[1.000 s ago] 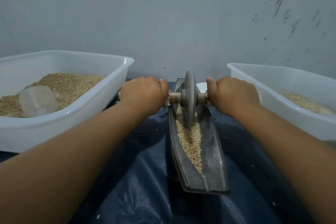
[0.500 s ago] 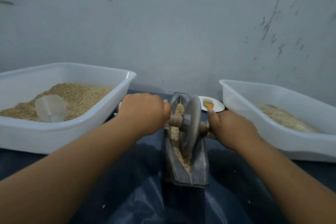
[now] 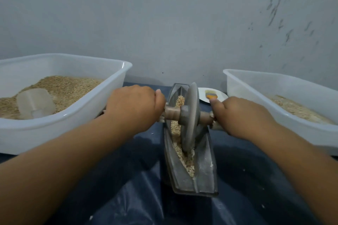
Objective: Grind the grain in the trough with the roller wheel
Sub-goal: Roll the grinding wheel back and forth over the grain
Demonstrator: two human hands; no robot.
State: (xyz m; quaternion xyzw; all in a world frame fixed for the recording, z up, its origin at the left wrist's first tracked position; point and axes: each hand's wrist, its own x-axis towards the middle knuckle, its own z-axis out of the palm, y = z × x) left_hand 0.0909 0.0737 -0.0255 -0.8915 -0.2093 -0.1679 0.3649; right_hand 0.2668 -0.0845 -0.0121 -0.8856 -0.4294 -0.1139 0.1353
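Two hands work one axle: the left hand (image 3: 134, 108) grips the wooden handle at 9 o'clock of the roller wheel (image 3: 190, 117), the right hand (image 3: 239, 115) grips it at 3 o'clock. Its rim sits in the trough (image 3: 203, 175), bedded in grain (image 3: 182, 150) about mid-channel. Grinding looks under way, though much grain seems whole; blur makes that uncertain. Next comes an even roll along the groove toward 6 or 12 o'clock, both sides pressing equally so the wheel stays upright.
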